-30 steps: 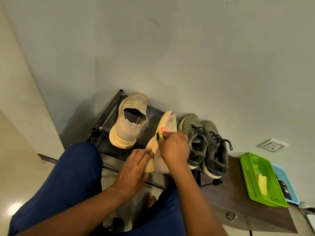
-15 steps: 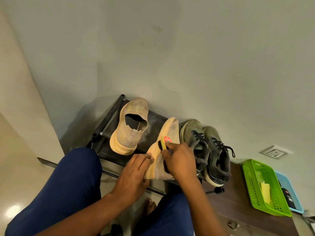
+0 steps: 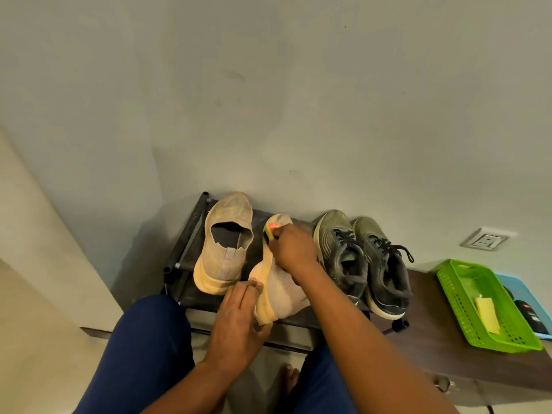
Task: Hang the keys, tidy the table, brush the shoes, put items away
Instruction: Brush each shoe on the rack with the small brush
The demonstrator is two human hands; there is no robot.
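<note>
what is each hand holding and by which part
Left hand grips the tilted tan shoe at its heel. Right hand holds a small yellow brush, mostly hidden, near the toe.

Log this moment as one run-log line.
step: brushing shoe | left hand: holds tilted beige shoe at heel | right hand: grips yellow brush against it | other beige shoe: upright on rack

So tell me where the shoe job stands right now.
Done: nothing clearly; I can't tell whether the upright beige shoe is already brushed. In hand: the left hand steadies the tilted beige shoe by its heel while the right hand works a small brush near its toe. Left: the dark green pair, apparently untouched, and the green basket on the table.
</note>
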